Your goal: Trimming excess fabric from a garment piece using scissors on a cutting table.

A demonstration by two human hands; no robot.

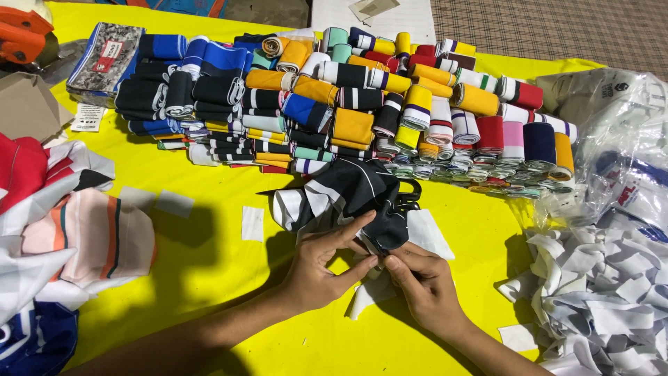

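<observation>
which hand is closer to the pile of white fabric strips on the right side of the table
Right. The right hand is beside the white strip pile, with a bare stretch of yellow table between them. The left hand lies farther off, on the other side of the right hand.

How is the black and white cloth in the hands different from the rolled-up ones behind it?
The black and white cloth lies loose and crumpled; the rolled bands are tightly folded and stacked. It is pinched by the left hand and right hand; the bands lie untouched. Both rest on the yellow table.
</observation>
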